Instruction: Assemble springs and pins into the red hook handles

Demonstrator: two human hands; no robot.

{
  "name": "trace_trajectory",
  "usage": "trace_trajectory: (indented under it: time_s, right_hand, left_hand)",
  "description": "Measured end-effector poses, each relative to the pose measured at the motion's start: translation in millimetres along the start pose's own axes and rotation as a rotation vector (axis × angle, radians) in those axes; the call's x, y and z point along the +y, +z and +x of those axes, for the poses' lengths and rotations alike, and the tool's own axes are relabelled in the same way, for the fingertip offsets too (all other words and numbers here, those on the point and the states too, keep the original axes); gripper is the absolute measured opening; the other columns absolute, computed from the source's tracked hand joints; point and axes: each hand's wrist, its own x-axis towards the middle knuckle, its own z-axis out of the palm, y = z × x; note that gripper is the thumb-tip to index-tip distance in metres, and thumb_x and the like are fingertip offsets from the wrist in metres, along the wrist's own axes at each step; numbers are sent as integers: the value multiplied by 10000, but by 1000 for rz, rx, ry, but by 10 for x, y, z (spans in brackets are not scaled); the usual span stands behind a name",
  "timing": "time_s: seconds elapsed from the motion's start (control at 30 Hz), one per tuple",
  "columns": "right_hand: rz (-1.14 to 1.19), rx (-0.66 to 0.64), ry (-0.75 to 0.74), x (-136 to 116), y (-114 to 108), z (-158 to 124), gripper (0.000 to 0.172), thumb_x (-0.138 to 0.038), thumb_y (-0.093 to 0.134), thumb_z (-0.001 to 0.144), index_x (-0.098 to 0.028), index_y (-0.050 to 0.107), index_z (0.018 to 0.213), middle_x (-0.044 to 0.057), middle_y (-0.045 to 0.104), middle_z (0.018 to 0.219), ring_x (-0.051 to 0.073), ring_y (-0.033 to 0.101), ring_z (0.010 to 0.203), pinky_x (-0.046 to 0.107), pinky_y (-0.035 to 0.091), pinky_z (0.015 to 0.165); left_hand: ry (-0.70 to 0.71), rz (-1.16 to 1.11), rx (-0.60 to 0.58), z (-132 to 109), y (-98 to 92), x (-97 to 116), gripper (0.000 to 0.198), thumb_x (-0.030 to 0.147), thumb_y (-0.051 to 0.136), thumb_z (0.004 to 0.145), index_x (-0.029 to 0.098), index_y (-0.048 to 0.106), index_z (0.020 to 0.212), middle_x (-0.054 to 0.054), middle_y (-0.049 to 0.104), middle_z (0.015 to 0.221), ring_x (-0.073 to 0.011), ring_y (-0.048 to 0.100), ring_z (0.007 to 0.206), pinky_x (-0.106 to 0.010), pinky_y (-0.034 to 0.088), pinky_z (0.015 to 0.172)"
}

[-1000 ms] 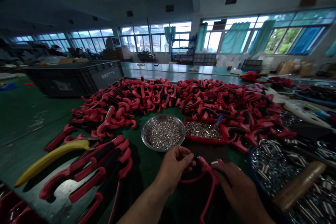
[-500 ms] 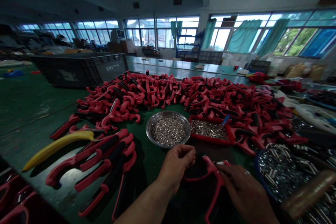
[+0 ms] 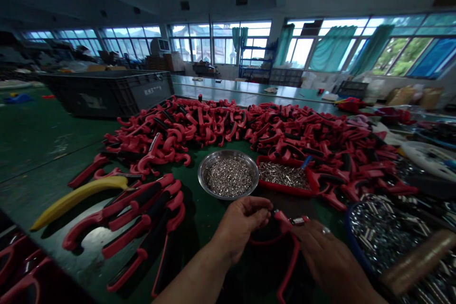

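Note:
My left hand [image 3: 244, 225] is in the middle foreground, thumb and fingers pinched together beside the tip of a red tool handle; anything between the fingertips is too small to make out. My right hand [image 3: 324, 256] grips that red tool handle [image 3: 289, 266], which has curved arms and a metal coil spring [image 3: 298, 221] near its top. Just beyond my left hand stands a round metal bowl [image 3: 202, 184] of tiny metal pins. To its right, a red tray [image 3: 281, 189] holds longer metal pins and a blue scoop-like piece.
A large heap of red and black handles [image 3: 221, 123] spans the table behind the bowl. More handles [image 3: 142, 228] lie at left beside a banana [image 3: 78, 199]. A dark crate [image 3: 117, 95] stands back left. At right, a blue-rimmed basin [image 3: 351, 228] holds springs and a brown cylinder [image 3: 420, 261].
My left hand has moved slightly right, up to the tip of the red tool handle. My right hand has shifted a little left over the handle, below the spring.

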Motion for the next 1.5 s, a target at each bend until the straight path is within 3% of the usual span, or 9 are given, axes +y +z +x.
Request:
trace_trajectory:
  time_s: [0.17,0.33,0.6,0.8,0.9,1.0,1.1,1.2,1.5]
  right_hand:
    - [2,-69,-51,23,-19,38,442,35,301,681,-121,571,994,99,683,782,212,647,706,305,559,550]
    - [88,-84,-92,79,-29,-14,411,42,308,681,-134,578,936,94,686,802,217,650,724,309,560,546]
    - [364,-66,266,111,-4,-59,279,-78,399,749,-212,565,929,42,668,810,171,644,739,284,555,623]
    - [291,-54,152,80,-15,-134,372,-57,342,789,-185,530,1084,67,667,841,178,642,759,298,551,652]
    - [311,-55,255,94,-22,-181,283,-138,385,827,-163,530,1068,80,658,843,182,641,749,280,553,614]
    - [406,26,380,68,-42,-128,201,-236,482,836,-193,540,1024,52,653,834,167,638,735,259,547,618]
    - [453,145,341,0,-67,6,135,-239,538,820,-223,569,950,27,658,818,170,634,753,288,533,687]
    - [457,225,341,-54,-65,110,86,-190,520,824,-213,590,867,32,659,788,159,632,721,275,532,657]
    - [558,218,460,-130,-22,75,92,-182,507,823,-215,579,870,34,642,830,156,618,751,248,518,625]
  left_hand:
    - [-8,25,25,-2,1,-2,400,304,796,532,126,620,844,-36,642,744,-112,577,661,-226,440,622]
    - [-9,140,-16,-20,49,-15,404,336,800,508,119,594,778,-12,618,647,-113,574,609,-218,433,572]
    - [23,302,9,0,87,11,414,483,718,574,139,532,710,39,528,558,-68,481,459,-177,366,437]
    - [-9,303,37,8,72,-18,441,581,596,660,157,518,749,58,467,566,-48,411,426,-162,328,399]
    - [-50,340,-4,2,142,-25,444,583,605,649,160,505,742,56,480,568,-45,394,407,-162,283,378]
    - [-1,415,-28,24,272,-68,429,565,603,663,152,508,730,45,497,550,-47,379,399,-175,269,391]
    - [63,428,8,65,402,-133,398,522,619,673,143,518,737,17,522,595,-74,431,493,-187,326,468]
    - [80,406,57,91,471,-178,376,506,621,679,152,505,724,12,511,633,-87,435,548,-191,337,504]
    - [169,514,73,113,467,-231,316,462,569,738,149,527,737,12,520,654,-102,454,593,-203,365,546]
